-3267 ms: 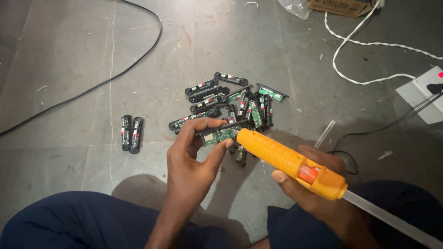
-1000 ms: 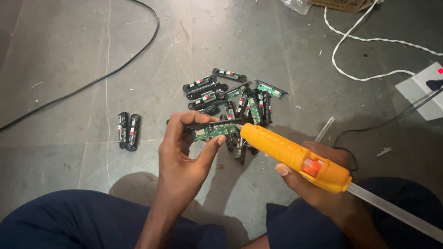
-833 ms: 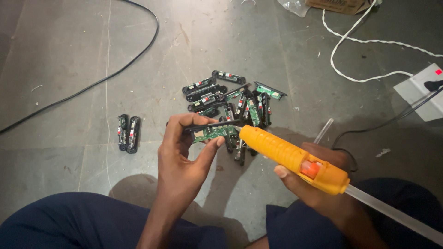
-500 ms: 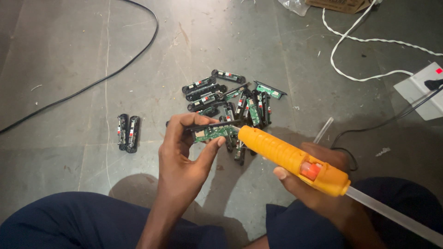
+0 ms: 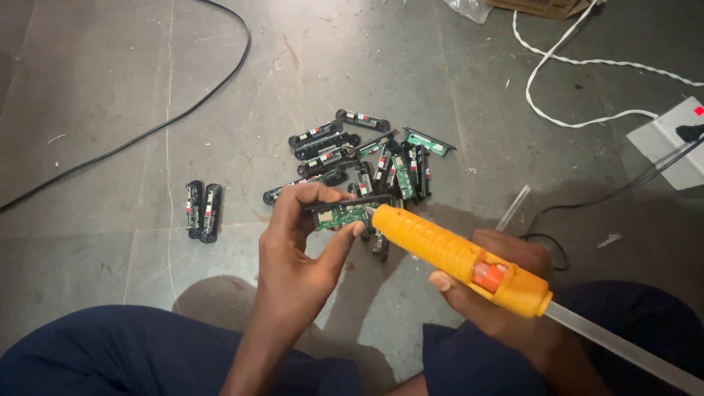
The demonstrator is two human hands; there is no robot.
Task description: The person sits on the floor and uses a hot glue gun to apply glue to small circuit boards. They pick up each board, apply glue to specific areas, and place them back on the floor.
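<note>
Only one view here, the head camera looking straight down at a grey concrete floor (image 5: pixel 110 242). The left hand (image 5: pixel 297 253) was closed around a small green circuit board with a black plastic strip along its top (image 5: pixel 345 213), pinched between thumb and fingertips. The right hand (image 5: pixel 499 293) was wrapped around the grip of an orange plastic hot glue gun (image 5: pixel 458 257), a clear glue stick (image 5: pixel 623 348) poking out the back. The gun's nozzle sat right against the board's right edge.

Taking that board as the landmark: just behind it lay a messy pile of similar black-and-green board modules (image 5: pixel 367 154). Well off to its left, two black modules (image 5: pixel 202 211) lay side by side. A black cable (image 5: pixel 147 132) curved away far left, and a white twisted cord (image 5: pixel 572 73) plus a white power strip (image 5: pixel 671 143) sat far right.
</note>
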